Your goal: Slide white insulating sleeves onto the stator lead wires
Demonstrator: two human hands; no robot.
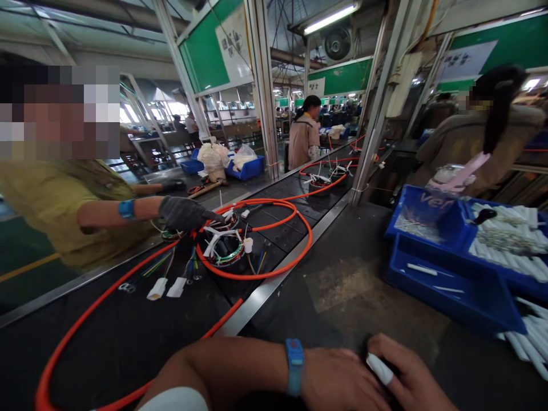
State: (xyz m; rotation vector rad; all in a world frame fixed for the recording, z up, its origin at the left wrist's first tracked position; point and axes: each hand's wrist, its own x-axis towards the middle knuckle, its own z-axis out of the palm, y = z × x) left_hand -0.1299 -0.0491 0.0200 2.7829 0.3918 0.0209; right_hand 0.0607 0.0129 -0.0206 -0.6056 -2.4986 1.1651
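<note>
My left hand (342,379), with a blue wristband above it, lies low in the view, its fingers stretched toward the lower right and partly cut off by the frame. Beside it on the right is my right hand (411,374), with white wrapping around one digit. Thumb and finger stand slightly apart there, and nothing shows between them. Both hands are at the near edge of the dark worktable (329,319). Beyond my left arm, an orange cable (68,337) loops around wire rings (226,251) with white connectors (175,287) on the black conveyor line.
On the left, a co-worker's gloved hand (184,214) touches the wire assembly. Blue bins (449,285) with white tubes stand on the right. A metal rail (274,291) separates worktable and line, and a metal post (372,114) rises beside it. Other people work farther back.
</note>
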